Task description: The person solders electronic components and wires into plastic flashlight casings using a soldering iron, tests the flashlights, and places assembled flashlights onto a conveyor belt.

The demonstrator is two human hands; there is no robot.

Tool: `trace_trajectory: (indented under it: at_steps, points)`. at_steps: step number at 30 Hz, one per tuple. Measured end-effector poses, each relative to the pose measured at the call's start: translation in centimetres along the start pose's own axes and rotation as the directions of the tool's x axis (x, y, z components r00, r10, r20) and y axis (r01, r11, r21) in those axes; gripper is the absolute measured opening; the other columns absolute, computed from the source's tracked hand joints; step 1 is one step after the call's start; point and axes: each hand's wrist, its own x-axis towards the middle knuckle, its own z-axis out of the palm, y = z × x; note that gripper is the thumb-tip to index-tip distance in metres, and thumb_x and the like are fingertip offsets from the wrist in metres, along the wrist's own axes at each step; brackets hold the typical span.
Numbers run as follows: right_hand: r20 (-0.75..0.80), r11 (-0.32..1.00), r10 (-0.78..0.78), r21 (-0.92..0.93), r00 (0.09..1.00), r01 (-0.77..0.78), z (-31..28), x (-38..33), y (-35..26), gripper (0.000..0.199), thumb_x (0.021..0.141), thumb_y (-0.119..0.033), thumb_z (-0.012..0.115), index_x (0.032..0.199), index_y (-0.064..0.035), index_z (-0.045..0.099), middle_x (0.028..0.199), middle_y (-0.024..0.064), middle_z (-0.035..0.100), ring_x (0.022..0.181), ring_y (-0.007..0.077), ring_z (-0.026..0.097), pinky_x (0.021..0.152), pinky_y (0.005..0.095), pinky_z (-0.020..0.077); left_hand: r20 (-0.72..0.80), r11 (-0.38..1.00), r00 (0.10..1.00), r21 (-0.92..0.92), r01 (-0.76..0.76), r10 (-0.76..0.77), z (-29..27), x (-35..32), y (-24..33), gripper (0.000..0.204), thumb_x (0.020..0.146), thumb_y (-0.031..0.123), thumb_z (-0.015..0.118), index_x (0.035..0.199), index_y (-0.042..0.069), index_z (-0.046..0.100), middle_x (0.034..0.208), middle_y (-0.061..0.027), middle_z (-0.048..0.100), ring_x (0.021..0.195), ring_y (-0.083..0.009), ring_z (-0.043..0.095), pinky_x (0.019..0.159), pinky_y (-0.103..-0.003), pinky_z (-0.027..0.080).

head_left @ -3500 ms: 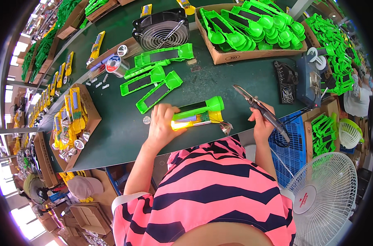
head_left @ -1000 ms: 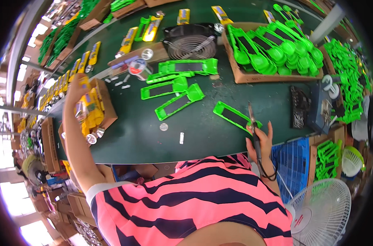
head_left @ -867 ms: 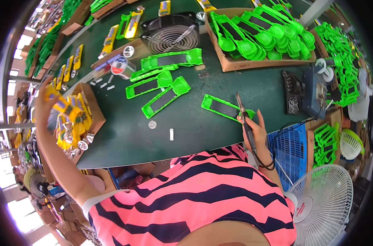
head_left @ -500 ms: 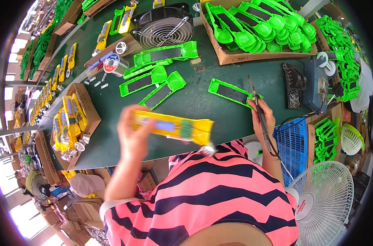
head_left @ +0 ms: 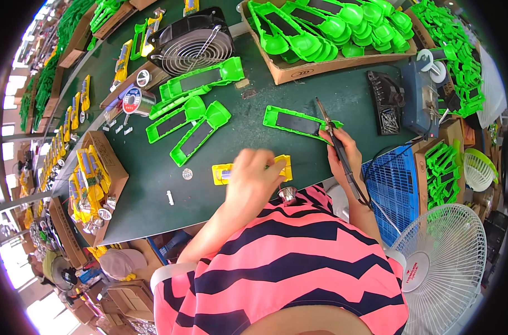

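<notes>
Near the front edge of the table lies a yellow lamp housing with a silver reflector cup at its right, by the table edge. My left hand bends over the middle of the housing, fingers drawn together; what they pinch is hidden. In my right hand is a soldering iron, its tip pointing up and away from me. Just left of this hand a green housing with a dark inlay lies flat. Several more green housings lie farther left.
A cardboard box of green housings stands at the back. At the left is a box of yellow housings. A solder spool and black fan stand back left. A blue soldering station sits right, its cable running near my right arm.
My left hand has brought the yellow housing down from the air onto the table and moved right over it. A white piece and a round disc now show on the table. The right hand keeps the soldering iron.
</notes>
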Motion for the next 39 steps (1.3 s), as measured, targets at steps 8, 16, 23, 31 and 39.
trace_trajectory:
  at_steps: [8, 16, 23, 31, 39]
  points:
    - [0.045, 0.989, 0.078, 0.122, 0.996, -0.083, 0.4, -0.4, -0.2, 0.034, 0.077, 0.004, 0.053, 0.108, -0.0055, 0.042, 0.096, 0.0114, 0.063, 0.087, 0.0260, 0.061, 0.072, 0.0295, 0.0480, 0.095, 0.811, 0.991, -0.571, 0.129, -0.090, 1.9, 0.7, -1.9, 0.009, 0.068, 0.004, 0.064, 0.077, 0.004, 0.064, 0.093, -0.0074, 0.054, 0.087, -0.0201, 0.051, 0.073, -0.030, 0.042]
    - [0.361, 0.936, -0.103, 0.349, 0.927, -0.032, 0.4, -0.1, -1.8, 0.039, 0.075, -0.002, 0.060, 0.110, -0.0052, 0.042, 0.091, 0.0105, 0.064, 0.076, 0.0251, 0.063, 0.065, 0.0285, 0.0494, -0.202, 0.739, 0.848, -0.611, 0.282, -0.490, 0.6, -1.0, -3.4, 0.012, 0.071, -0.002, 0.059, 0.083, 0.000, 0.061, 0.078, -0.0068, 0.058, 0.072, -0.0175, 0.054, 0.069, -0.028, 0.041]
    - [0.153, 0.940, -0.314, 0.188, 0.937, 0.284, -0.2, 1.2, -3.4, 0.031, 0.068, -0.004, 0.068, 0.095, -0.0020, 0.055, 0.081, 0.0099, 0.062, 0.069, 0.0222, 0.062, 0.066, 0.0288, 0.0499, 0.045, 0.987, 0.992, 0.114, 0.112, -0.117, -0.5, -0.2, -6.4, 0.004, 0.067, 0.008, 0.060, 0.071, 0.008, 0.061, 0.067, -0.0050, 0.052, 0.071, -0.0239, 0.050, 0.065, -0.034, 0.038]
    - [0.424, 0.411, 0.535, 0.625, 0.731, -0.663, 2.7, 1.7, -5.1, 0.015, 0.081, -0.009, 0.056, 0.088, 0.0041, 0.055, 0.066, 0.0080, 0.058, 0.054, 0.0116, 0.055, 0.049, 0.0222, 0.0431, 0.287, 0.986, 0.947, 0.120, 0.116, -0.147, -0.6, 0.8, -6.5, 0.005, 0.072, 0.008, 0.055, 0.069, 0.005, 0.057, 0.072, -0.0102, 0.048, 0.077, -0.0269, 0.050, 0.065, -0.037, 0.042]
    - [0.494, 0.382, 0.548, 0.570, 0.675, -0.728, 3.3, 2.1, -4.8, 0.014, 0.080, -0.010, 0.059, 0.086, 0.0025, 0.058, 0.067, 0.0062, 0.060, 0.056, 0.0102, 0.058, 0.044, 0.0191, 0.0410, 0.279, 0.981, 0.945, 0.137, 0.136, -0.170, -0.6, 0.8, -6.1, 0.006, 0.073, 0.007, 0.054, 0.070, 0.004, 0.057, 0.075, -0.0116, 0.048, 0.079, -0.0279, 0.050, 0.066, -0.037, 0.042]
